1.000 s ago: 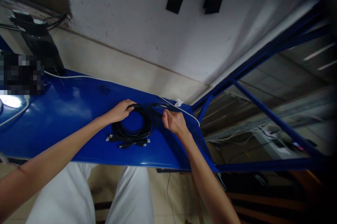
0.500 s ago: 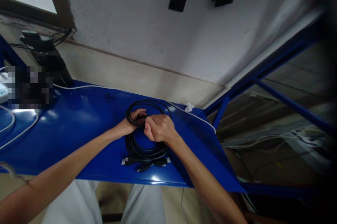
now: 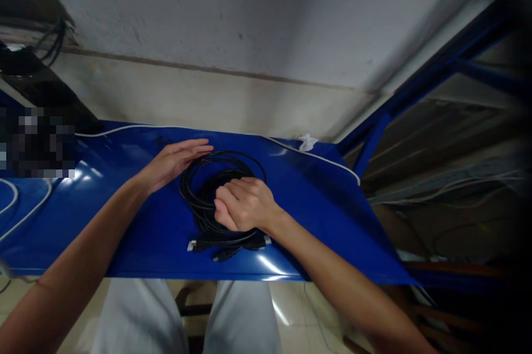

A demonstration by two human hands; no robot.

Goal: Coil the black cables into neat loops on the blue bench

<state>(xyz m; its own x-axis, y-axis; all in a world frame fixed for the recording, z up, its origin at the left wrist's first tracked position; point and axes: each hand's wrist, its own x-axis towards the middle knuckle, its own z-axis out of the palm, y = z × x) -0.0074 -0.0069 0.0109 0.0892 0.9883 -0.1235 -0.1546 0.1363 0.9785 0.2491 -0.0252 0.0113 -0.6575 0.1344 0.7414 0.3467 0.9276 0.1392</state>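
A coiled black cable (image 3: 187,188) lies in loops above another black coil on the blue table (image 3: 137,243). Its connector ends (image 3: 226,254), with light metal tips, rest at the near side of the lower coil. My right hand (image 3: 245,204) is closed in a fist around part of the upper coil, its fingers folded under. At the coil's left rim is my left hand (image 3: 178,160), open with fingers stretched out flat; whether it touches the loops I cannot tell.
A white cable (image 3: 183,127) runs along the table's back edge by the wall. Crumpled white paper (image 3: 307,142) sits at the back right. A black bottle-like object (image 3: 45,88) stands far left. The blue metal frame (image 3: 372,140) rises at the right.
My left hand has come out of the upper loops and opened to their left. My right hand stays closed on the coil, now lower over the other coil. The camera view has shifted.
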